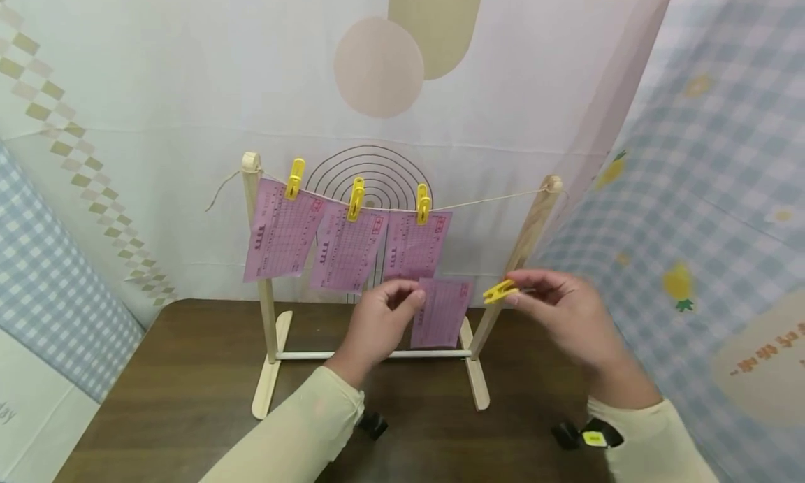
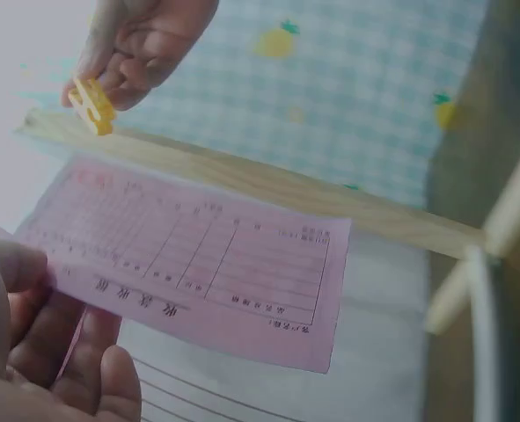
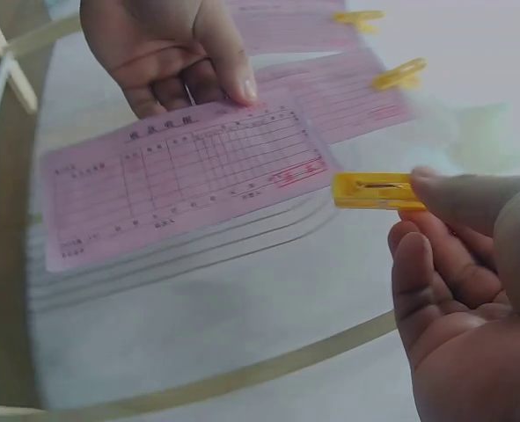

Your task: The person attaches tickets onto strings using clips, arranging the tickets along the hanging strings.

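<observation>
My left hand [image 1: 385, 319] pinches a pink printed receipt slip [image 1: 442, 314] by its upper left edge, thumb on the near side. The slip hangs below the string and overlaps the lower end of a hung slip. To its right, my right hand [image 1: 569, 312] pinches a yellow clothespin [image 1: 500, 291] between thumb and fingers, apart from the slip. In the right wrist view the clothespin [image 3: 376, 190] points toward the slip's red-stamped end. Three pink slips hang from the string [image 1: 487, 202], under yellow clothespins [image 1: 355, 199]; one hung slip [image 1: 281, 231] is at the left end.
A wooden stand holds the string between its left post [image 1: 267, 315] and right post [image 1: 533, 228]. A white bar [image 1: 308, 356] joins its feet on the brown table [image 1: 189, 371]. A patterned cloth [image 1: 251, 63] hangs behind, with a checked cloth [image 1: 711, 210] at the right.
</observation>
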Tool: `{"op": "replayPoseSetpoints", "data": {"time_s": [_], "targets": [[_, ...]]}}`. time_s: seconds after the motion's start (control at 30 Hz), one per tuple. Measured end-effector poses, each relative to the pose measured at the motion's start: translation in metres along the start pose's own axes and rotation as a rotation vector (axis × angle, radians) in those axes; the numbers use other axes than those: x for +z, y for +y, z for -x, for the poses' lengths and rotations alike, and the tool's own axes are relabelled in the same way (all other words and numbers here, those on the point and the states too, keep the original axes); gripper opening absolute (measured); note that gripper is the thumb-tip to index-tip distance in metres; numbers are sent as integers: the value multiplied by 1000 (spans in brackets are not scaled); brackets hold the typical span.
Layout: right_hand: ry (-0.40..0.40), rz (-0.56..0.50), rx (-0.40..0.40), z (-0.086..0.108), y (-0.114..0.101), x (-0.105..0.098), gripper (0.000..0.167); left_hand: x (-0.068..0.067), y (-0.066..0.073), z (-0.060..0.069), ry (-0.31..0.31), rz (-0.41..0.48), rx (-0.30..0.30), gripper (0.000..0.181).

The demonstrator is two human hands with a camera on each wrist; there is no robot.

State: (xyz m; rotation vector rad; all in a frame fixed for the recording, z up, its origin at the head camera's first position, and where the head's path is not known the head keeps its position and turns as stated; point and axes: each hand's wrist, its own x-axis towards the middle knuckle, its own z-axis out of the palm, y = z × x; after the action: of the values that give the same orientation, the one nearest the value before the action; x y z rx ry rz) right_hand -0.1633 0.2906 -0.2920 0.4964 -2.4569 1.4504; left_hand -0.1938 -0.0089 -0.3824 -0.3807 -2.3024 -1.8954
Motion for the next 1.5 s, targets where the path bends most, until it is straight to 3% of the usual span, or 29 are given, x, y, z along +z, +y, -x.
{"op": "replayPoseSetpoints", "data": {"time_s": [0.13, 0.33, 0.5, 0.67, 0.8, 1.07, 1.2, 1.5], "targets": [[40, 89, -60, -19, -32, -18, 25, 0, 25, -11, 67, 9, 59, 26], [67, 171, -102, -48, -72, -39, 25, 7, 55, -19, 110, -8, 86, 27], [134, 304, -121, -66, -107, -49, 21, 17, 68, -24, 126, -13, 141, 29], [144, 476, -48, -78, -129, -51, 22, 24, 76, -29, 128, 34, 177, 28], [103, 495, 12, -85, -134, -48, 23, 27, 80, -34, 138, 43, 204, 28], [11, 353, 114, -88, -130, -44, 26, 31, 87, -40, 193, -17, 214, 25], [0, 307, 105, -87, -128, -41, 25, 34, 90, -41, 192, -36, 193, 28], [-33, 322, 108, -83, -128, -34, 25, 40, 95, -41, 183, 27, 203, 30]]}}
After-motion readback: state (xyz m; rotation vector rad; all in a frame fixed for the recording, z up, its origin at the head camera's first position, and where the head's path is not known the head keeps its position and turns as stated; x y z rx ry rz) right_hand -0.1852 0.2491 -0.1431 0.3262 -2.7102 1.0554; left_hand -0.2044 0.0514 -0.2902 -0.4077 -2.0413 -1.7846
